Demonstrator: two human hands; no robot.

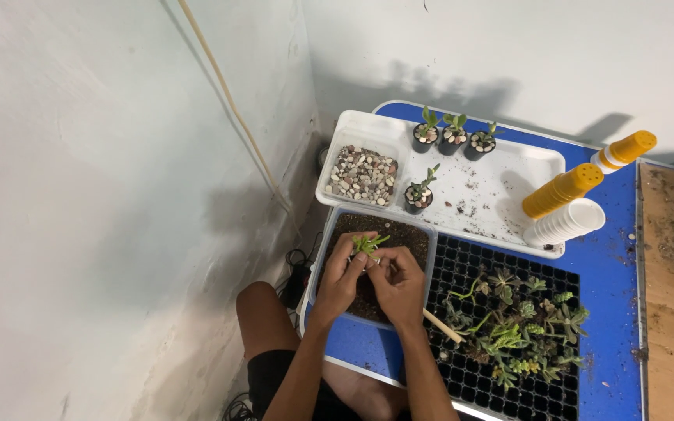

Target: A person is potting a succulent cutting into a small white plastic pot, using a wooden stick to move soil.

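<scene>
Both hands meet over a clear tub of dark soil (409, 231). My left hand (342, 269) pinches a small green succulent cutting (368, 244) by its base, leaves pointing up. My right hand (398, 279) closes around the same spot from the right, its fingers apparently on a small pot that is hidden beneath them. A thin wooden stick (442, 326) pokes out from under my right wrist toward the black seedling tray (493, 261).
The black cell tray holds several loose succulent cuttings (518, 321). Behind it a white tray (509, 183) carries several small potted succulents (452, 134), a tub of pebbles (363, 175), and stacked yellow (562, 189) and white pots (567, 222). A wall stands close on the left.
</scene>
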